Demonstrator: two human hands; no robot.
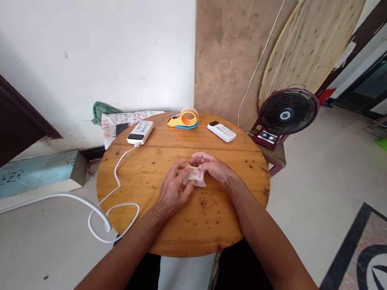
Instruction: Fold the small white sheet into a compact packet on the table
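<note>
A small whitish packet [196, 174] with red print, in what looks like clear wrapping, lies between my hands at the middle of the table. My left hand [174, 191] grips its left side, thumb along the near edge and fingers over the top. From the right, my right hand [215, 166] closes on the far right corner with thumb and curled fingers; its fingertips are partly hidden. What is inside the packet cannot be made out.
On the round wooden table [201, 230] are a white power bank [141, 132] with a white cable [116, 172], an orange tape dispenser [183, 118] and a second white power bank [221, 131]. A fan [285, 114] stands on a stool at the right. Behind is the wall.
</note>
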